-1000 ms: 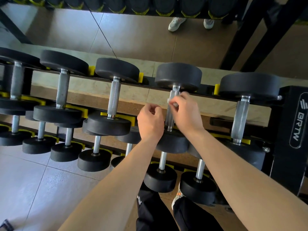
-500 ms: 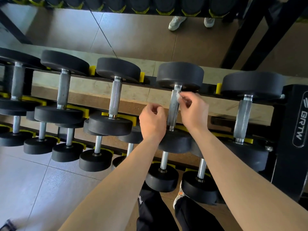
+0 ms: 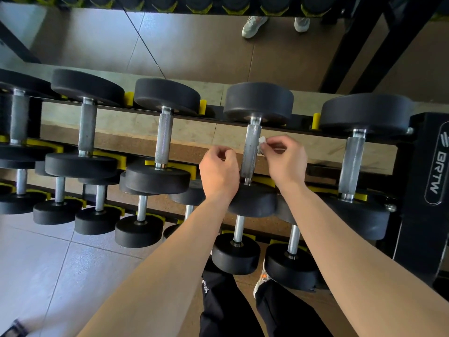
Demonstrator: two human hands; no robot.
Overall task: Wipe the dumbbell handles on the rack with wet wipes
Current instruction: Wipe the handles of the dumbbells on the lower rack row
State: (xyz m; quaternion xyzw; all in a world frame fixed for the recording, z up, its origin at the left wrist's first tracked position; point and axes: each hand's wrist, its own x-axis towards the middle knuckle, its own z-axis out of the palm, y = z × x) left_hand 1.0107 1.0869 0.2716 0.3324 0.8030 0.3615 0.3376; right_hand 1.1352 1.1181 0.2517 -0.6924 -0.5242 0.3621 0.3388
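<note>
White crumpled wet wipe (image 3: 262, 145) pinched against a knurled steel dumbbell handle (image 3: 250, 152).

The right hand (image 3: 285, 159) pinches the wipe at the handle's right side, near its upper end, on the black rack's (image 3: 424, 171) top tier. The left hand (image 3: 218, 171) hangs just left of that handle, fingers curled loosely, holding nothing visible.

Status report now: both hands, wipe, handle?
Right hand pinching small white wet wipe against knurled steel dumbbell handle. Left hand closed beside it, contents unseen. Nothing obstructing.
</note>
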